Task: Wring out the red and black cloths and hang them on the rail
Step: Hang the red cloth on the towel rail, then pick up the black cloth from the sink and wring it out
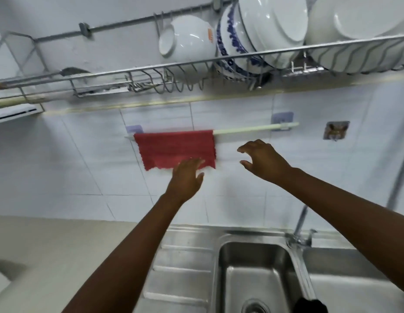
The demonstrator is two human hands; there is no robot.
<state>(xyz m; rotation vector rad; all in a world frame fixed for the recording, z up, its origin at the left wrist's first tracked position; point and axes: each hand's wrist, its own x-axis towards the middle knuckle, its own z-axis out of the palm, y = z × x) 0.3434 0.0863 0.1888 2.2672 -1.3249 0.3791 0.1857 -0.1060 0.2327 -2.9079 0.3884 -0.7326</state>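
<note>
Head view, the only one supplied: red square cloth with scalloped edges (175,149) is draped over the left part of the pale wall-mounted rail (253,128), the rail's right part left bare. The left hand (185,179) is seen with fingers loosely extended, fingertips at the cloth's lower hem; whether it is touched cannot be told. The right hand (262,160) is held open and curled, empty, just right of the cloth. A dark bundle, probably the black cloth (313,306), is glimpsed at the rim of the stainless steel sink (259,272). If the hem is tugged, the red cloth could be dragged off the rail. The black cloth, if hung unwrung, would likely drip down the tiles.
</note>
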